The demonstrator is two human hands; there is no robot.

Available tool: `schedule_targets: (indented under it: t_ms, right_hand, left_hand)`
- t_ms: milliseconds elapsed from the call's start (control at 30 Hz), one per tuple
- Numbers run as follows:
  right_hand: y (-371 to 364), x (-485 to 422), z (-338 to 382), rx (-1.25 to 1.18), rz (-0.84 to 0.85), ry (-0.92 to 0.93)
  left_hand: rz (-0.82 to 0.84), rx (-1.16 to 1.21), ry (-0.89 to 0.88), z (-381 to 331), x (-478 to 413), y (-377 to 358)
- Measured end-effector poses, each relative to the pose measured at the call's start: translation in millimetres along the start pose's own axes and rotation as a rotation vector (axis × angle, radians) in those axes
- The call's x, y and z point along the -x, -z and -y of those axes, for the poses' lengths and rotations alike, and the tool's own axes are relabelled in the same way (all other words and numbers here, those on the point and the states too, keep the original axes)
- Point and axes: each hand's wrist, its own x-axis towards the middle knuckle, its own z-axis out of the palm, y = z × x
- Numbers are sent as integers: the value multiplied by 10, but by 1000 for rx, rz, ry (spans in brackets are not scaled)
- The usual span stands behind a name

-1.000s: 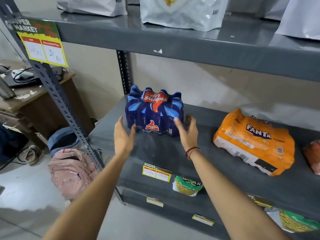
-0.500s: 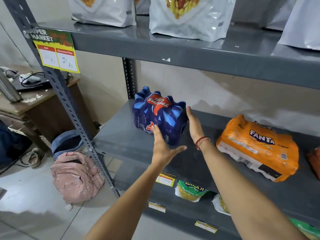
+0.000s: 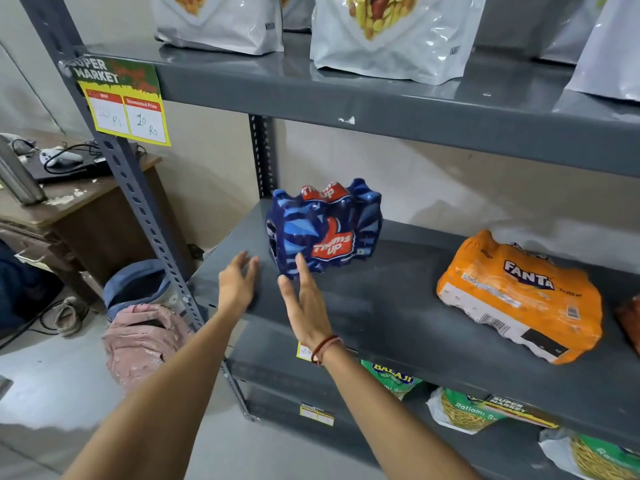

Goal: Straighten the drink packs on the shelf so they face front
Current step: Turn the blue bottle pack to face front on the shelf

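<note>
Blue shrink-wrapped Thums Up pack (image 3: 325,230) faces front; my left hand (image 3: 239,285) and right hand (image 3: 306,299) hover spread, empty. At three o'clock, orange Fanta pack (image 3: 519,296) lies skewed, undone.

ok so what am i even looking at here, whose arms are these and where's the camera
The camera is worn on a person's head, looking forward and down, so the two bare arms are the wearer's own. The left hand and right hand are open and hold nothing; they hover by the front of a blue Thums Up pack standing upright on a grey metal shelf, its logo facing out. Further right, an orange Fanta pack lies on its side at an angle. Silver snack bags stand on the shelf above, and green snack packets lie on the one below.
</note>
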Motion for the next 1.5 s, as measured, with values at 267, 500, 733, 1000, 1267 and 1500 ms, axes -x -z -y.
schedule_targets:
  t_ms: [267,500,733,1000,1267,1500]
  right_hand:
    - [972,-507,-167,229,-665,-22]
    - [1143,-672,-344,34,-354,-188]
    - [996,-407,-391,274,-416,-106]
    - [832,-46,-315,294,-442,-81]
    - [700,292,-217,294,-435,-57]
    - [619,490,-161,316,-447,-46]
  left_hand:
    - [101,216,-127,-237,142,-210]
    - [181,216,-78,-382,-163,-268]
    - [350,325,-13,-301,-306,-84]
    - [309,230,-80,-92,-60,138]
    - [257,214,-125,40,291,358]
    - [293,194,-125,39,431,462]
